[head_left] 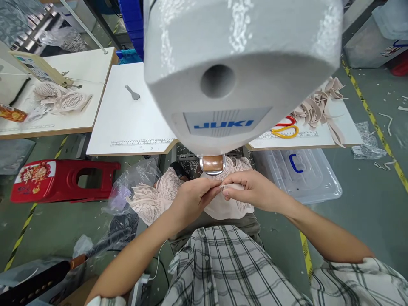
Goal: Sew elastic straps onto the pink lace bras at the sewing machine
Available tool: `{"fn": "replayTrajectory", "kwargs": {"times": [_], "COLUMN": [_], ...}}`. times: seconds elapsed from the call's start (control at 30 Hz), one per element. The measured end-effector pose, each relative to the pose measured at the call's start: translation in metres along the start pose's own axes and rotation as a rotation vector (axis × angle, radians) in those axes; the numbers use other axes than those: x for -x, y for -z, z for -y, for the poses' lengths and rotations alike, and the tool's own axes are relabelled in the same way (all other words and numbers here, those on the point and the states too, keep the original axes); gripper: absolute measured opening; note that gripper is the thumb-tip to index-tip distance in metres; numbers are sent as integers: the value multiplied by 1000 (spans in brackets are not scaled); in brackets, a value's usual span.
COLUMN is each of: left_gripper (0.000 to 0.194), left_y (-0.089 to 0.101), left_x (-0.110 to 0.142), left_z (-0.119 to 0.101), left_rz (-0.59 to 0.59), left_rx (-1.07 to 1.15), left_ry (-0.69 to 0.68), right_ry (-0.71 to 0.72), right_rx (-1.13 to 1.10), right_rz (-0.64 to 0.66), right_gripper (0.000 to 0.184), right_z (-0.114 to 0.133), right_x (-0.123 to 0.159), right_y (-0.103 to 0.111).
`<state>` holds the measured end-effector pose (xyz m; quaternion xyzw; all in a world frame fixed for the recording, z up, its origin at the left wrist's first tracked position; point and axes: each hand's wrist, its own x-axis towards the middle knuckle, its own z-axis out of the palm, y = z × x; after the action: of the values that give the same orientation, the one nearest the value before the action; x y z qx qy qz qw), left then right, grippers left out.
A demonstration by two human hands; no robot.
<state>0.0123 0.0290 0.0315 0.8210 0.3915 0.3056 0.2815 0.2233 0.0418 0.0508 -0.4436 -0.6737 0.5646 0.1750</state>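
Note:
A large white JUKI sewing machine head (223, 72) fills the top middle of the head view. Just below it, my left hand (191, 197) and my right hand (255, 189) meet over my lap, both pinching a narrow pale strip (232, 186) at the edge of a pink lace garment piece (223, 208). The fingers of both hands are closed on the fabric. More pink lace (153, 199) spills to the left of my left hand.
White sewing table (127, 123) with a printed ruler along its edge. Pink straps (315, 108) and red and yellow scissors (285, 127) lie on the right. Clear plastic bin (302, 174) under the table. Red stool (63, 178) left. Lace pieces (60, 100) on the neighbouring table.

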Motion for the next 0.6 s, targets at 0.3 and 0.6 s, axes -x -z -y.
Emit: {"fn": "replayTrajectory", "kwargs": {"times": [0.3, 0.6], "left_gripper": [39, 18], "left_y": [-2, 5], "left_x": [0, -1], "left_z": [5, 15], "left_rz": [45, -271], "left_rx": [-284, -501], "left_ry": [-87, -101], "right_ry": [204, 128], "right_rx": [196, 445], "right_rz": [-224, -190], "right_gripper": [15, 27], "right_z": [-7, 24], "right_x": [0, -39], "right_y": [-11, 17]}}
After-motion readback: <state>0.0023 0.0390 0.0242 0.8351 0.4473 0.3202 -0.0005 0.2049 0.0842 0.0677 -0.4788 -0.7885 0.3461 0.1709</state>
